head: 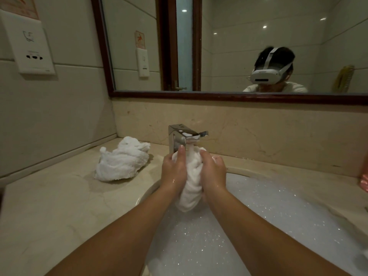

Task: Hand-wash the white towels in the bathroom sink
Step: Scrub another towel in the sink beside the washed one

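hands: left hand (174, 170) and right hand (213, 172) gripping towel (192, 188) under faucet (179, 138) | marble surface (49, 206) carrying second towel (121, 160) left of faucet | mirror (239, 46) hanging above faucet, sink (145, 196) foaming below

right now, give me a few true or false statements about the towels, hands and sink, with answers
1. The left hand and right hand both grip the held towel below the faucet. True.
2. The second towel lies in the sink. False: it sits bunched on the counter, left of the sink.
3. The sink holds sudsy water. True.
4. The left hand rests on the faucet lever. False: it grips the held towel.
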`<state>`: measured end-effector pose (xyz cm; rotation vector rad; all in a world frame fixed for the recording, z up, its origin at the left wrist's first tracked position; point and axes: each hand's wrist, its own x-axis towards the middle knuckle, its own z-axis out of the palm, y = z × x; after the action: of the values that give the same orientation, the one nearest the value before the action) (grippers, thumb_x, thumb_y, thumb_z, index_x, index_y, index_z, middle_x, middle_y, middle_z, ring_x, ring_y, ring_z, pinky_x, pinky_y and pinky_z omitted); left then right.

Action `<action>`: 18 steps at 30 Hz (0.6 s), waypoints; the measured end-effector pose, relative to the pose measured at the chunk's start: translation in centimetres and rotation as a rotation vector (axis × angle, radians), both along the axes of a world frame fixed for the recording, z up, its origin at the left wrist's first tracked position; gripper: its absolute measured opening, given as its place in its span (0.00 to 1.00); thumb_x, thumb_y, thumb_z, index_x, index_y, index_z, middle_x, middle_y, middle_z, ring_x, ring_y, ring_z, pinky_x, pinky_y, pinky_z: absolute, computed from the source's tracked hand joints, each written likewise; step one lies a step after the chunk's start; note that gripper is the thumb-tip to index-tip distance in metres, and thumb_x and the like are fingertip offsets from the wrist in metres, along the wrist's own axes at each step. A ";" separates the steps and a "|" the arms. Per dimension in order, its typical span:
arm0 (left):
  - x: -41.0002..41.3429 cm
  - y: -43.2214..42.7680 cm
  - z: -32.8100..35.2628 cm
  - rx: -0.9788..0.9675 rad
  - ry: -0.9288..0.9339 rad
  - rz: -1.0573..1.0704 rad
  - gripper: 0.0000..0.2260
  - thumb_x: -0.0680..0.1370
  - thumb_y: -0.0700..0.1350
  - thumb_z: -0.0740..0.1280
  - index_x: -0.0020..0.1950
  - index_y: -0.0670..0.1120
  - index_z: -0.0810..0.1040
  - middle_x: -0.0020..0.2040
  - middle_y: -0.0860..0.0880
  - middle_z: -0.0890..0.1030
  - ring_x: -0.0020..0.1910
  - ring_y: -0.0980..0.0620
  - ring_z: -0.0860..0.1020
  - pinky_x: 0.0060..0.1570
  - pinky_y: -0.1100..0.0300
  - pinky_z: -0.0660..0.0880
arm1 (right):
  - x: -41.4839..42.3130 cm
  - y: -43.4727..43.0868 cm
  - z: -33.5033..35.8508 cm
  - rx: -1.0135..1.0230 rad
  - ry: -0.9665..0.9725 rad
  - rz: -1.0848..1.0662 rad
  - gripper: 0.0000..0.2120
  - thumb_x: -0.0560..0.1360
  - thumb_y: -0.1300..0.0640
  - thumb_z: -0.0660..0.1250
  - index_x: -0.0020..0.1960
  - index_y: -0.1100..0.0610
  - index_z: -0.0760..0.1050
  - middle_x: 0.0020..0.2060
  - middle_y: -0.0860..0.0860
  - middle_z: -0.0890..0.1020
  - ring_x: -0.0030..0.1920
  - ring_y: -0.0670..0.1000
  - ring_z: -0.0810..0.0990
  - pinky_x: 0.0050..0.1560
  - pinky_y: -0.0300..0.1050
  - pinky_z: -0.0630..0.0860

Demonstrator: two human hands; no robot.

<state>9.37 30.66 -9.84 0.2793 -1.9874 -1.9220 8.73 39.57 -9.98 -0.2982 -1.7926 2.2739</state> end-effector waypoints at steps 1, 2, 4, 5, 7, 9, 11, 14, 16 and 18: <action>-0.2 -0.1 -0.2 0.010 -0.023 -0.023 0.26 0.80 0.71 0.60 0.57 0.50 0.82 0.49 0.49 0.85 0.52 0.48 0.84 0.58 0.48 0.81 | 0.1 -0.1 0.0 -0.004 -0.009 0.014 0.20 0.75 0.39 0.71 0.59 0.52 0.79 0.55 0.53 0.84 0.53 0.55 0.85 0.57 0.56 0.82; -0.3 -0.2 -0.3 0.000 -0.029 -0.040 0.24 0.81 0.70 0.59 0.54 0.53 0.83 0.48 0.50 0.86 0.50 0.49 0.84 0.55 0.51 0.81 | 0.1 0.0 -0.1 -0.002 -0.017 0.014 0.18 0.77 0.40 0.71 0.58 0.53 0.79 0.53 0.53 0.85 0.53 0.56 0.85 0.60 0.58 0.82; -0.4 -0.1 -0.2 -0.036 -0.004 -0.068 0.21 0.83 0.67 0.57 0.52 0.55 0.83 0.48 0.52 0.85 0.49 0.53 0.83 0.49 0.56 0.79 | 0.0 0.5 -0.2 0.001 -0.013 -0.016 0.13 0.79 0.43 0.71 0.54 0.52 0.78 0.50 0.53 0.85 0.52 0.56 0.85 0.60 0.59 0.82; -0.5 0.0 -0.2 -0.053 0.017 -0.080 0.22 0.83 0.67 0.57 0.56 0.54 0.83 0.50 0.52 0.85 0.52 0.53 0.83 0.50 0.57 0.78 | -0.1 0.7 -0.3 -0.003 -0.007 -0.034 0.10 0.80 0.45 0.70 0.52 0.52 0.78 0.50 0.53 0.85 0.51 0.55 0.84 0.59 0.58 0.82; -0.4 0.1 0.0 -0.047 0.061 -0.079 0.24 0.83 0.67 0.57 0.63 0.52 0.81 0.56 0.51 0.85 0.58 0.50 0.82 0.58 0.53 0.79 | 0.1 0.8 -0.3 -0.028 0.012 -0.044 0.09 0.80 0.47 0.69 0.57 0.50 0.77 0.52 0.51 0.84 0.51 0.53 0.83 0.58 0.56 0.82; -0.4 0.0 0.0 -0.015 0.071 -0.081 0.21 0.82 0.67 0.59 0.64 0.54 0.79 0.57 0.51 0.84 0.58 0.49 0.83 0.61 0.48 0.79 | 0.4 0.5 -0.2 -0.062 0.021 -0.019 0.15 0.81 0.46 0.68 0.66 0.46 0.76 0.58 0.49 0.83 0.56 0.52 0.82 0.62 0.57 0.80; -0.3 -0.1 -0.2 -0.023 0.076 -0.063 0.19 0.81 0.68 0.61 0.60 0.56 0.78 0.54 0.52 0.84 0.56 0.49 0.83 0.60 0.46 0.80 | 0.5 0.2 0.0 -0.071 0.003 0.009 0.11 0.82 0.45 0.65 0.64 0.42 0.77 0.59 0.47 0.82 0.58 0.52 0.82 0.65 0.57 0.80; 0.3 0.0 0.0 -0.093 0.109 0.038 0.39 0.72 0.79 0.59 0.67 0.50 0.77 0.60 0.50 0.83 0.60 0.47 0.81 0.62 0.45 0.79 | 0.6 -0.2 0.1 -0.029 -0.032 -0.007 0.07 0.85 0.43 0.60 0.56 0.43 0.76 0.59 0.48 0.82 0.59 0.53 0.81 0.65 0.56 0.78; 0.0 -0.2 -0.2 -0.138 0.185 0.099 0.38 0.73 0.78 0.59 0.62 0.47 0.78 0.54 0.49 0.85 0.53 0.49 0.83 0.55 0.50 0.80 | 0.6 -0.6 0.0 0.006 -0.044 -0.025 0.13 0.85 0.41 0.58 0.62 0.44 0.76 0.63 0.50 0.80 0.61 0.54 0.79 0.66 0.56 0.77; 0.3 -0.1 -0.1 -0.174 0.258 0.147 0.25 0.79 0.70 0.62 0.51 0.47 0.78 0.41 0.52 0.83 0.39 0.55 0.80 0.41 0.57 0.76 | 0.5 -1.1 0.0 0.030 -0.058 -0.037 0.19 0.84 0.38 0.55 0.68 0.45 0.77 0.68 0.52 0.77 0.62 0.56 0.79 0.67 0.58 0.77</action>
<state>9.71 30.56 -9.93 0.1211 -1.8905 -1.5954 9.19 38.49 -9.96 -0.3920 -1.8321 2.2326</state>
